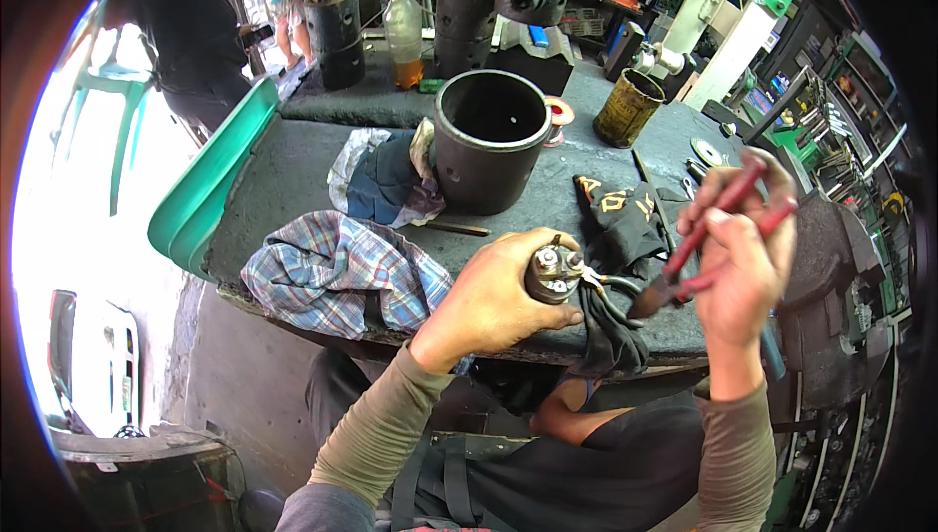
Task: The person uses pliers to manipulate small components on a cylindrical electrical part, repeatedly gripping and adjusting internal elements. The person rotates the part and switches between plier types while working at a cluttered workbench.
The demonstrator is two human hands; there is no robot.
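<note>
My left hand is wrapped round a short dark cylinder, apparently a starter solenoid. Its end face, with shiny bolt terminals, is turned up toward me. In my right hand is a pair of red-handled pliers, their dark jaws pointing down and left toward the solenoid but apart from it. Between the solenoid and the jaws are thin, curved, shiny pieces; I cannot tell whether they are wires or a tool. A black cloth with orange lettering lies just beyond.
On the dark workbench stand a large black metal cylinder, a rusty yellow can and a bottle. Plaid cloth lies at the left front. Beside the bench are a green plastic basin and another person.
</note>
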